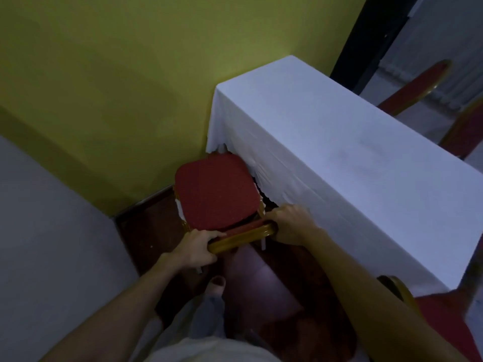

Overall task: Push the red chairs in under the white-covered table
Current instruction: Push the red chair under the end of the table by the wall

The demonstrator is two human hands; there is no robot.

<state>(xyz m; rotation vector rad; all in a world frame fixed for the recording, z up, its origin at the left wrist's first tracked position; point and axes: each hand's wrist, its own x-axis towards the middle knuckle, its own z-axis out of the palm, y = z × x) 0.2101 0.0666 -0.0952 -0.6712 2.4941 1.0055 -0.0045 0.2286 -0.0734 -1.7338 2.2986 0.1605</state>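
A red-cushioned chair (215,192) with a gold frame stands at the near end of the white-covered table (339,152), its seat mostly out in view beside the hanging cloth. My left hand (197,246) grips the left end of the gold backrest top. My right hand (292,223) grips its right end, close against the tablecloth. The chair's legs are mostly hidden below the seat.
A yellow wall (117,87) runs close behind the chair, with a grey wall (52,244) at left. Another red chair (444,317) sits at lower right, two more (418,87) beyond the table. My foot (215,283) is on the dark red floor.
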